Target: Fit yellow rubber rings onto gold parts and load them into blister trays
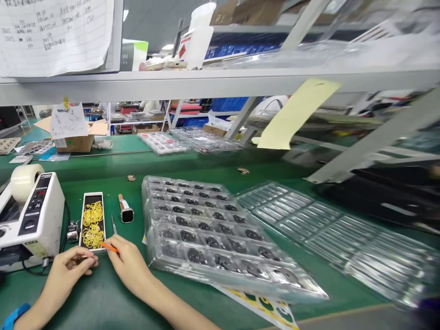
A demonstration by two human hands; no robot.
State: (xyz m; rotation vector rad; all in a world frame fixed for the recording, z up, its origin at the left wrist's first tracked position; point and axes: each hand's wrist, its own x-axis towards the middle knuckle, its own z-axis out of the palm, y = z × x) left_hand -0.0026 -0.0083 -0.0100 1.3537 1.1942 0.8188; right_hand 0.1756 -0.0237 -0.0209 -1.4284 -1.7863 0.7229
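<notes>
My left hand [70, 268] is closed on a small dark part [80, 260], mostly hidden by the fingers, in front of a white box. My right hand [129, 263] pinches a thin orange stick-like tool [110, 248], its end at the front of the box. Many thin yellow rings [92, 222] lie inside this narrow white box [82, 220]. A slim pointed metal piece [114, 224] shows just beyond my right fingers; whether it belongs to the tool I cannot tell. Right of my hands, stacked clear trays [151, 229] hold many round black parts.
A white tape dispenser [43, 220] stands at left, beside a small metal counter [72, 231]. A smartwatch [127, 214] lies behind the box. Empty clear trays [330, 229] spread at right. A shelf beam [206, 85] crosses above the green table [113, 298], with a yellow paper [295, 114] hanging from it.
</notes>
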